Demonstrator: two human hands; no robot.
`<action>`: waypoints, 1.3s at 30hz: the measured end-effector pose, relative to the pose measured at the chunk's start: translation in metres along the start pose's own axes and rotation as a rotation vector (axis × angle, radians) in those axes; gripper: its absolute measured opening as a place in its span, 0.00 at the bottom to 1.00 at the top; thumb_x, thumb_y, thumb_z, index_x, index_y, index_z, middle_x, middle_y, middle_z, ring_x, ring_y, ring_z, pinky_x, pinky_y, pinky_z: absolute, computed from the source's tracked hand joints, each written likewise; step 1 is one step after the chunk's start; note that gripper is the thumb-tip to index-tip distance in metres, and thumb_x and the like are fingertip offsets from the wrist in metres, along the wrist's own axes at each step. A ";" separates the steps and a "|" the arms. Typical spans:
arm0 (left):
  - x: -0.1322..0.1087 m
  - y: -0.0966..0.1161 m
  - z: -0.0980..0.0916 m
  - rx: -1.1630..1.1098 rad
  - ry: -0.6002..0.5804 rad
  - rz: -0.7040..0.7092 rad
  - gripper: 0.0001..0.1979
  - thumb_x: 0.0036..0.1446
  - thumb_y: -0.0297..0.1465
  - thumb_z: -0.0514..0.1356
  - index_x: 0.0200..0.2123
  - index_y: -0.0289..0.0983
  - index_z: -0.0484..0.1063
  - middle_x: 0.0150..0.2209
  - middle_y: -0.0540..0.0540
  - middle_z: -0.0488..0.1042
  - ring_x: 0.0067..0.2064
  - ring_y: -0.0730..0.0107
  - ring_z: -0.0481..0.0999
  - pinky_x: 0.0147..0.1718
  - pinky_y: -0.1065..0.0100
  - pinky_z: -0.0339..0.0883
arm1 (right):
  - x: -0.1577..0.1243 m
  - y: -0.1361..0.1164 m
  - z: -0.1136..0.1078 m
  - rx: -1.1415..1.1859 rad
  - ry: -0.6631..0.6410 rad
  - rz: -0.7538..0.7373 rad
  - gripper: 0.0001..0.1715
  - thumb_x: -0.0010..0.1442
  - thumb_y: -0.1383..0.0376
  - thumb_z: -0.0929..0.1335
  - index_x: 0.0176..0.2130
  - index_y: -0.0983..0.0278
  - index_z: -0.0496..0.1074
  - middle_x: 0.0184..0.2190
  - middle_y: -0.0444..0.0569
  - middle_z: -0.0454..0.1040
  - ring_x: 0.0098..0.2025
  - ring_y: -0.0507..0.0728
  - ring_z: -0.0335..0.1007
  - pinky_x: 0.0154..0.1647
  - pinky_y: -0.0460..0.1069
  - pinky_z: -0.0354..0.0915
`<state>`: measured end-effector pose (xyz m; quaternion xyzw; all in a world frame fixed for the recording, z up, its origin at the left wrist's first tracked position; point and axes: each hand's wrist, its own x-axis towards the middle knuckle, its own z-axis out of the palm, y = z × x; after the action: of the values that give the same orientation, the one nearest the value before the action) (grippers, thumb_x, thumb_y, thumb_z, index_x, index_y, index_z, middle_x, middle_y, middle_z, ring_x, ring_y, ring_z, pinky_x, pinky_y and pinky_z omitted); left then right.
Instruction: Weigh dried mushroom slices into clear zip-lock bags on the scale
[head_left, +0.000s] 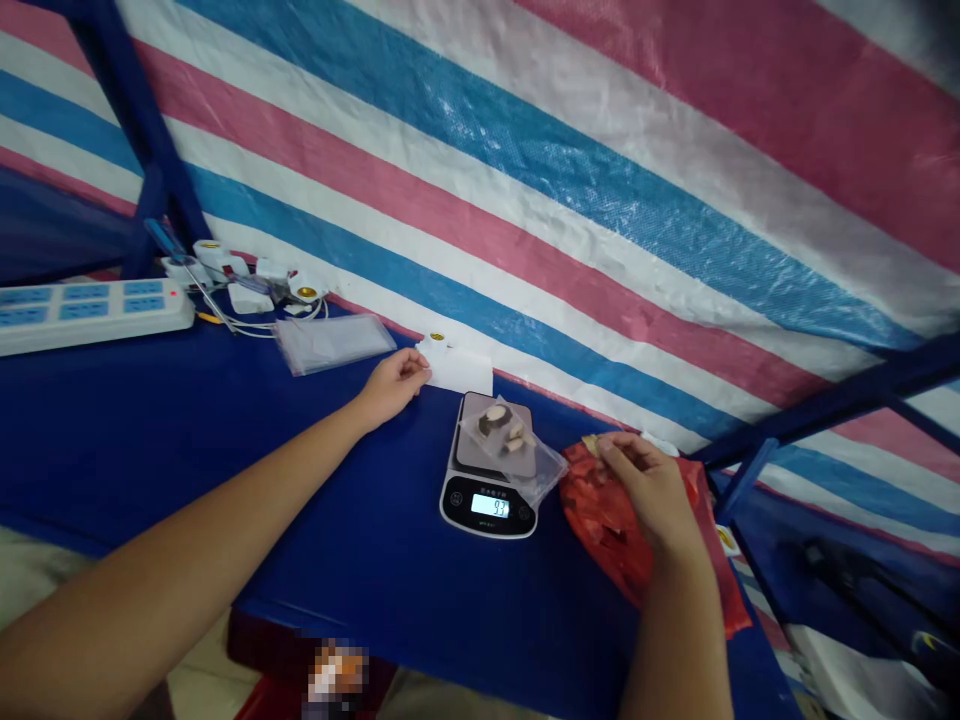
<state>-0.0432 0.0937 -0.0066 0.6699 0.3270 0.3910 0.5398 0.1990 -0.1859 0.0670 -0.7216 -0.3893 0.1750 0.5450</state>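
While right hand [654,485] pinches piece [591,444], nearly closed

Display [490,506] of the scale [476,463]: the digits 9 and 3 are shown; whether a decimal point is set between them cannot be told.
Line above the display: small Chinese characters are printed, too blurred to be read surely.
Line below: tiny pale lettering is printed, illegible.
Round buttons [456,498]: marked with signs, unreadable.
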 end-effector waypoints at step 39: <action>-0.001 -0.003 -0.003 0.048 -0.072 0.026 0.07 0.52 0.35 0.61 0.31 0.38 0.69 0.23 0.55 0.66 0.25 0.74 0.66 0.27 0.70 0.61 | -0.008 0.012 0.010 -0.048 -0.412 0.199 0.19 0.50 0.54 0.78 0.36 0.64 0.79 0.30 0.49 0.78 0.33 0.57 0.76 0.39 0.51 0.72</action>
<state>-0.0467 0.0945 -0.0090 0.7006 0.3079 0.3657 0.5298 0.1921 -0.1866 0.0512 -0.7182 -0.4234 0.3621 0.4169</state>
